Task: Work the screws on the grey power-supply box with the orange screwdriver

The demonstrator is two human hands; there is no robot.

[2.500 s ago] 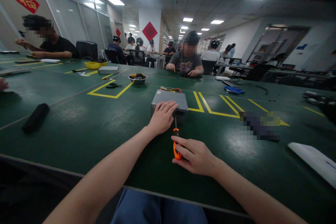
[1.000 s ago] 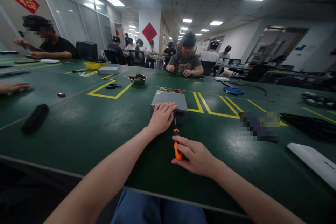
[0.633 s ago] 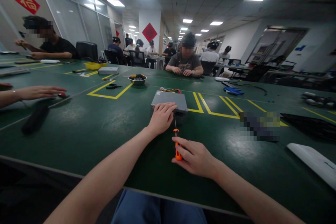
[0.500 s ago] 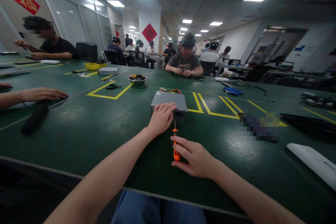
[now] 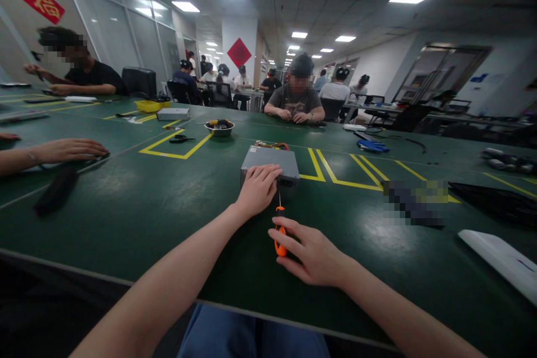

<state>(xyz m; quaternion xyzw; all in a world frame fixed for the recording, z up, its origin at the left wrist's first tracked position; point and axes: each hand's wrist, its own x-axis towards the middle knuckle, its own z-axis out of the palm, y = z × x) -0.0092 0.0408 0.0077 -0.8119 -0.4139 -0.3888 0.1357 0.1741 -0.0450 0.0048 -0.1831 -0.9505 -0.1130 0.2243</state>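
A red wall banner (image 5: 42,3) reads 福 in gold.

We see a green workbench (image 5: 126,218) ruled with yellow tape lines (image 5: 356,184) toward two o'clock, a grey metal box (image 5: 268,160) at twelve, an orange screwdriver handle (image 5: 280,244) at six, and a red diamond banner (image 5: 239,53) high at twelve.

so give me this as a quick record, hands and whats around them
left hand: resting on top of a grey metal box
right hand: fingers against the orange handle of a screwdriver, shaft pointing toward the box
box: on a green workbench, wires behind it
nearby: steel bowl, scissors
others: co-worker's hand on the bench to the left, person seated across the bench
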